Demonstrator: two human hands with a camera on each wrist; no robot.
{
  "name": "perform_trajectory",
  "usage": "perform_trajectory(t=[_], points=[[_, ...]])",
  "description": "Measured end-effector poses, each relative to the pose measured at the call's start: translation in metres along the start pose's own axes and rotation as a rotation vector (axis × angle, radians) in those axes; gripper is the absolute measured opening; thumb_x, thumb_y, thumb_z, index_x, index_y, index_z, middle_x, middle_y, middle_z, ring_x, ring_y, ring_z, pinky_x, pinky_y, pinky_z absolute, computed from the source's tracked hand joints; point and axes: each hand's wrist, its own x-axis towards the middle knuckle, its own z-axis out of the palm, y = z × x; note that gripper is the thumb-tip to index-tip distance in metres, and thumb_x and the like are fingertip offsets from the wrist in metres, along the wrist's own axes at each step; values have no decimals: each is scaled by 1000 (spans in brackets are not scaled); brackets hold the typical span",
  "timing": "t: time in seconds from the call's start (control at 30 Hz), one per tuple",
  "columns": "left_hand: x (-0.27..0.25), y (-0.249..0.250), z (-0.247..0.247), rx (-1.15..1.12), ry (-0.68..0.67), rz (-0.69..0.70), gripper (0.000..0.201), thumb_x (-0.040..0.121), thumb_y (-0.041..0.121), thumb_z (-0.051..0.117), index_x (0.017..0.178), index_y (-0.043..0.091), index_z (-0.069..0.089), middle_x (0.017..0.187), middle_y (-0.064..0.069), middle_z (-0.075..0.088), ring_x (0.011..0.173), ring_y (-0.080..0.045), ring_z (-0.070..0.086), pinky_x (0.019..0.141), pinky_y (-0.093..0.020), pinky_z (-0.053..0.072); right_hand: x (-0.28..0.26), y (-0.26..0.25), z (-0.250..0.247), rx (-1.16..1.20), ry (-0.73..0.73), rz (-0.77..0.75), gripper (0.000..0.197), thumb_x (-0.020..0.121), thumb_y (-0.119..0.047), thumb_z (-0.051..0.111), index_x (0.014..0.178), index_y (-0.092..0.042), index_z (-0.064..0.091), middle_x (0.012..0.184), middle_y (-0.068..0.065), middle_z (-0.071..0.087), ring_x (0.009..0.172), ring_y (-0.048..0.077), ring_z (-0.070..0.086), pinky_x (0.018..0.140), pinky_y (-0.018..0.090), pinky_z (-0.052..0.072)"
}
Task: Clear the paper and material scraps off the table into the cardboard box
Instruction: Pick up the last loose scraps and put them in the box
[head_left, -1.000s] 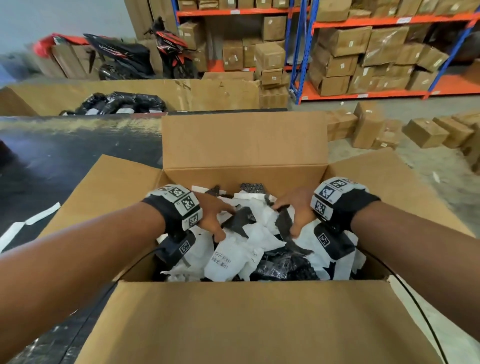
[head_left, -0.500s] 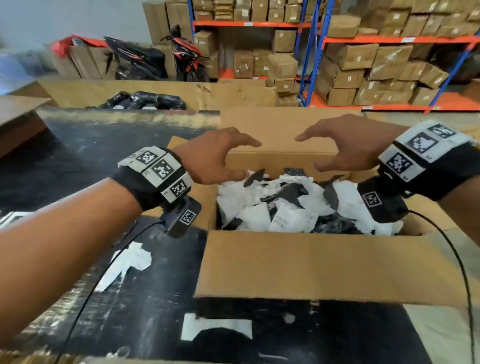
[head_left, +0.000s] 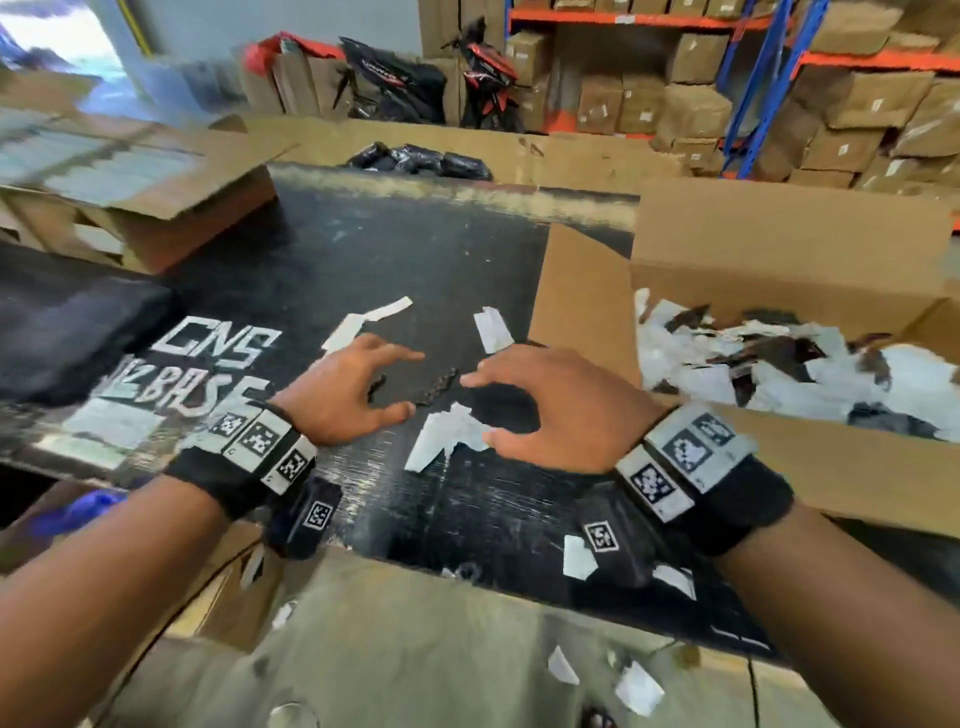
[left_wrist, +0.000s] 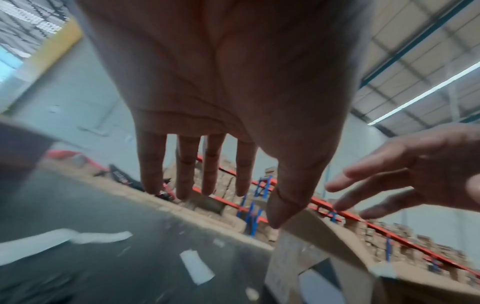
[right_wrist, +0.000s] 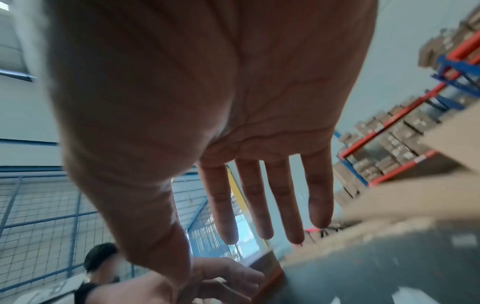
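Both hands hover empty above the black table (head_left: 363, 249), fingers spread and straight. My left hand (head_left: 358, 389) sits left of a dark material scrap (head_left: 439, 387); my right hand (head_left: 540, 410) is just right of it. A white paper scrap (head_left: 447, 434) lies between the two thumbs. More white strips (head_left: 366, 319) and a small white piece (head_left: 491, 327) lie further back. The open cardboard box (head_left: 582, 301) stands at the right, holding white and black scraps (head_left: 779, 364). The wrist views show each palm (left_wrist: 233, 82) (right_wrist: 221, 92) bare, holding nothing.
A flattened carton (head_left: 156, 171) overhangs the table's back left, and a black pad (head_left: 67, 322) lies at the left. Small white bits (head_left: 576, 556) sit near the table's front edge, others on the floor (head_left: 639, 686). Shelves of boxes (head_left: 857, 104) fill the background.
Both hands came up out of the box, let go of the scraps there, and swung left over the table. The view turned left with them.
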Motion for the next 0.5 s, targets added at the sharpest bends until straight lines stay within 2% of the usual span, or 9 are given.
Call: perform_trajectory(t=[0.1, 0.13, 0.2, 0.27, 0.33, 0.43, 0.5], points=[[-34, -48, 35, 26, -136, -205, 86, 75, 68, 61, 150, 29, 42, 143, -12, 41, 129, -30, 52, 111, -37, 40, 15, -1, 73, 29, -155, 96, 60, 85, -42, 68, 141, -27, 51, 145, -3, 48, 136, 14, 42, 112, 32, 35], [-41, -61, 48, 60, -170, -284, 89, 79, 67, 64, 154, 31, 34, 152, -15, 31, 137, -35, 44, 113, -43, 37, 18, 1, 95, 20, -213, 162, 65, 86, -45, 67, 145, -28, 45, 152, -2, 39, 141, 15, 35, 115, 33, 32], [-50, -83, 73, 104, -214, -429, 104, 74, 78, 62, 158, 37, 16, 164, -16, 7, 150, -41, 19, 118, -55, 28, 24, 12, 132, -4, -281, 325, 80, 85, -54, 65, 153, -32, 29, 163, 2, 15, 149, 24, 18, 118, 41, 27], [-49, -100, 93, 156, -234, -528, 119, 64, 93, 51, 158, 43, -2, 166, -13, -14, 153, -43, -2, 119, -65, 19, 32, 26, 157, -52, -250, 497, 91, 84, -61, 62, 155, -34, 13, 166, 3, -7, 151, 36, 2, 118, 54, 22], [-41, -114, 105, 201, -235, -581, 126, 59, 100, 41, 155, 44, -16, 164, -13, -26, 152, -44, -11, 117, -69, 13, 42, 44, 171, -105, -139, 669, 95, 82, -65, 58, 156, -34, 5, 164, 7, -17, 149, 44, -8, 116, 64, 15], [-19, -129, 115, 155, -171, -586, 128, 57, 103, 34, 155, 41, -21, 162, -16, -30, 151, -43, -17, 119, -65, 4, 55, 79, 180, -148, -19, 904, 98, 83, -71, 48, 156, -30, -3, 162, 18, -21, 147, 48, -12, 113, 68, 10], [-3, -141, 122, 128, -159, -567, 130, 53, 106, 23, 154, 39, -23, 161, -18, -30, 151, -41, -20, 122, -61, 0, 67, 98, 183, -120, -45, 1024, 98, 83, -77, 38, 157, -29, -5, 161, 23, -17, 146, 49, -12, 114, 69, 7]])
